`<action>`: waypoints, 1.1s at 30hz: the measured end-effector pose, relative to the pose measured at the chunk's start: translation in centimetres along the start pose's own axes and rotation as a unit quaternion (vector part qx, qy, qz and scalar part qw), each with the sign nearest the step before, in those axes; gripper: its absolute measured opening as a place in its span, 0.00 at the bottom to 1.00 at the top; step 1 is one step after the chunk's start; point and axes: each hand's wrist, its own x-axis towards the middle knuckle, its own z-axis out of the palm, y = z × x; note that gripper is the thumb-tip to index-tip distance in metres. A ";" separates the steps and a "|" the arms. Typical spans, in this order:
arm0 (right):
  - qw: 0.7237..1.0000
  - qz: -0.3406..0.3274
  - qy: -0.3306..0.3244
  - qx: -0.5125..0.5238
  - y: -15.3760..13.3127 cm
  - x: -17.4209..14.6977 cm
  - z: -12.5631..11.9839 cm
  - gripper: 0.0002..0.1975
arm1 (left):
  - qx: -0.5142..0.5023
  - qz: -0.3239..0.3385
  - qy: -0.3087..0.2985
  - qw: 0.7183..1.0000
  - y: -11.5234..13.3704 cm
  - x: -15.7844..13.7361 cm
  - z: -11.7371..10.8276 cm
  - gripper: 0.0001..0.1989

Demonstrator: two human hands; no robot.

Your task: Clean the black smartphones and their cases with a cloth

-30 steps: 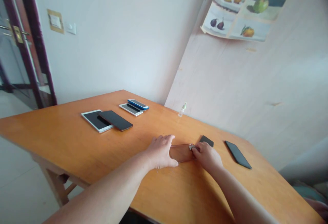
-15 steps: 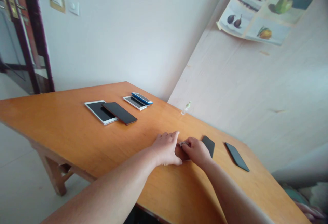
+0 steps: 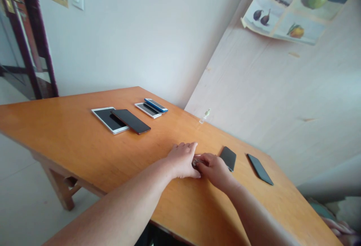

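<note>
My left hand (image 3: 182, 159) lies palm down on the wooden table (image 3: 84, 144), pressing on a thin flat sheet-like thing (image 3: 195, 162). Only a small dark sliver of that thing shows between the hands. My right hand (image 3: 214, 168) touches the left hand, its fingertips pinched at the same thing. A black phone (image 3: 228, 157) lies just right of my right hand. Further right lies another black phone (image 3: 260, 169).
At the far side lie a white tablet (image 3: 105, 119) with a dark phone (image 3: 130, 121) partly on it, a white phone (image 3: 147, 110) and a blue phone (image 3: 156, 104). A tiny clear bottle (image 3: 205, 115) stands by the wall. A door (image 3: 31, 43) is at left.
My right hand has moved left along the flat thing until it meets my left hand, so the thing is now almost wholly covered. The view shifted slightly.
</note>
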 end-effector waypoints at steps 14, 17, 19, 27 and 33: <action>0.998 0.012 0.033 -0.048 -0.2 0.8 0.1 0.09 | 0.007 0.020 0.005 1.000 -0.1 0.1 0.0 0.50; 0.998 -0.045 -0.033 0.005 -1.7 0.5 0.0 0.09 | 0.007 0.016 0.001 1.000 0.0 0.1 -0.1 0.51; 0.994 -0.058 -0.085 0.028 -1.2 0.0 -0.7 0.08 | 0.009 0.009 -0.007 1.000 0.1 0.1 -0.2 0.52; 0.969 0.163 0.002 -0.186 4.0 -0.9 -3.8 0.06 | 0.013 0.007 -0.022 1.000 0.2 0.0 -0.5 0.50; 0.997 -0.013 0.044 -0.062 0.4 -2.0 -0.7 0.10 | 0.012 0.000 -0.015 1.000 0.2 0.0 -0.4 0.50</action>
